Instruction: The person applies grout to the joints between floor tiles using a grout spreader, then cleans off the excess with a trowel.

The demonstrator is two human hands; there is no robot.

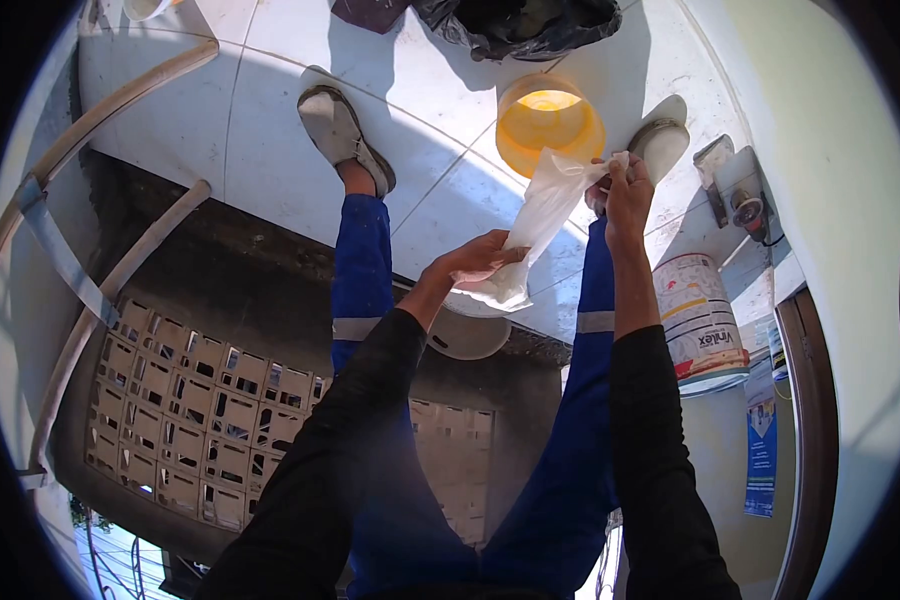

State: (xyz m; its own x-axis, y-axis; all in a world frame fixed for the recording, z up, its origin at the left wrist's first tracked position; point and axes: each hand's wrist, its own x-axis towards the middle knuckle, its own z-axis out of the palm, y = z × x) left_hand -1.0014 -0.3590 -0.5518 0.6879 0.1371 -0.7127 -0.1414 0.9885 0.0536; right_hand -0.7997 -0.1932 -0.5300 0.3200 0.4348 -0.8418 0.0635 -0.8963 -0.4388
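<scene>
A crumpled, translucent white plastic bag (552, 205) is stretched on a slant between my two hands. My left hand (478, 258) is closed on its lower, wider end, thumb on top. Higher up and to the right, my right hand (625, 200) pinches the gathered, narrower end. Just beyond the bag stands a yellow plastic tub (513, 130), and the bag's upper edge overlaps its near rim in this view. Sunlight falls inside the tub, and its inner wall looks smooth.
White tiles (280, 170) lie under my shoes. A black plastic bag (530, 30) sits at the far side. To the right are a power tool (745, 200) and a paint bucket (698, 310). Bent pipes (110, 110) line the left, beside a drop to a pierced block wall (195, 410).
</scene>
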